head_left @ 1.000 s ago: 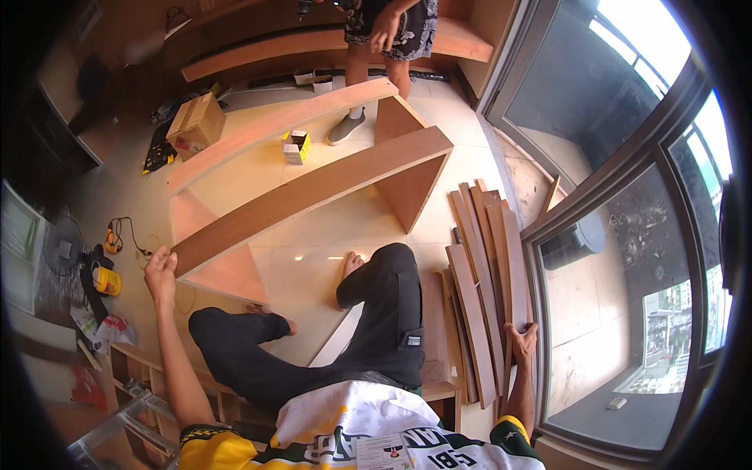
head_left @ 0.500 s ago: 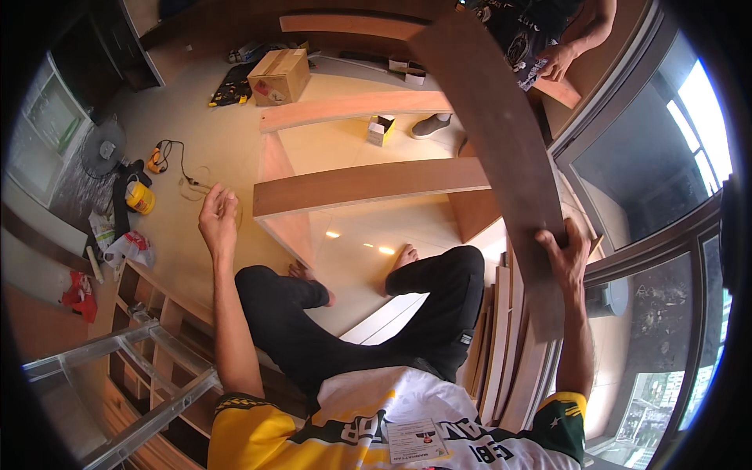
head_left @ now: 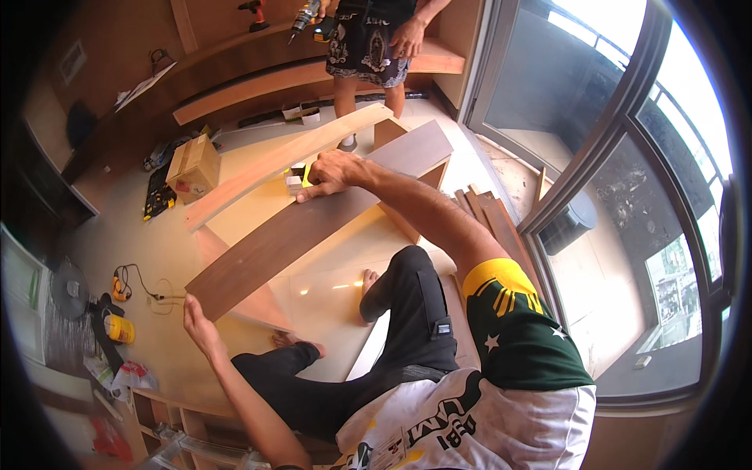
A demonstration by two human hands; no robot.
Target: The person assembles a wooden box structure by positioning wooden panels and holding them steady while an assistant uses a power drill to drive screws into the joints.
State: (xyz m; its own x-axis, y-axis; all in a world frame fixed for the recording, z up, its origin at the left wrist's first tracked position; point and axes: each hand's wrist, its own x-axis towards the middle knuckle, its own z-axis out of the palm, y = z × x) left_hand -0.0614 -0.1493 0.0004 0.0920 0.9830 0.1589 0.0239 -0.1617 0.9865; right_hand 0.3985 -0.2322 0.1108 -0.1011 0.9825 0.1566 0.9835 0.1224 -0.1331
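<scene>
A long dark brown wooden board (head_left: 270, 243) runs diagonally over the near side of a wooden frame (head_left: 294, 154) on the floor. My right hand (head_left: 333, 174) reaches across and is closed on the board's far edge, thumb on its top face. At the board's near left corner, my left hand (head_left: 202, 323) has its fingers stretched out, their tips against the end. The board hides most of the frame's near rail; whether it rests on the rail, I cannot tell. Behind my right hand, a small yellow and white box (head_left: 294, 182) is partly covered.
A person (head_left: 368, 47) stands beyond the frame holding a drill (head_left: 304, 19). A cardboard box (head_left: 193, 168) sits far left, a corded yellow tool (head_left: 121, 287) and yellow tub (head_left: 119, 329) nearer. Brown planks (head_left: 501, 223) lie right by the glass door; a metal ladder (head_left: 184, 453) stands lower left.
The board has swung from a raised position at my right to lie across the frame. My right hand has moved left and forward with it; my left hand now touches its left end.
</scene>
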